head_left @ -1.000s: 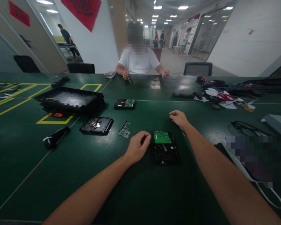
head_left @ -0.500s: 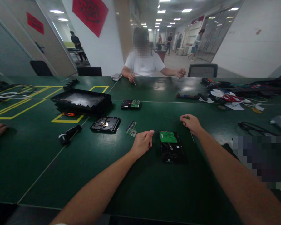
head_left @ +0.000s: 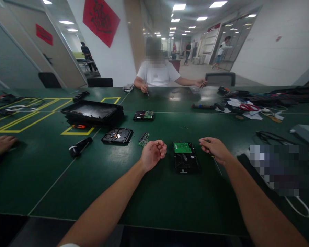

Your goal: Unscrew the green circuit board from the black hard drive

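Note:
A black hard drive with a green circuit board lies flat on the green table between my two hands, touched by neither. To its left, my left hand is turned palm up with its fingers curled in; whatever they hold, if anything, is hidden. On the other side, my right hand is closed around a screwdriver, whose thin shaft points down toward me. A loose circuit board rests just beyond my left hand. Farther left is another hard drive, with no green board showing on its upper face.
A third drive and a black tray lie farther back. A black handheld tool is at left, near another person's hand. Cables and paper clutter the right. A person in white sits opposite.
My left hand has rolled from a fist to palm up, fingers loosely curled. My right hand has turned, swinging the screwdriver's shaft outward to the right. The drive between them has not visibly moved on the table.

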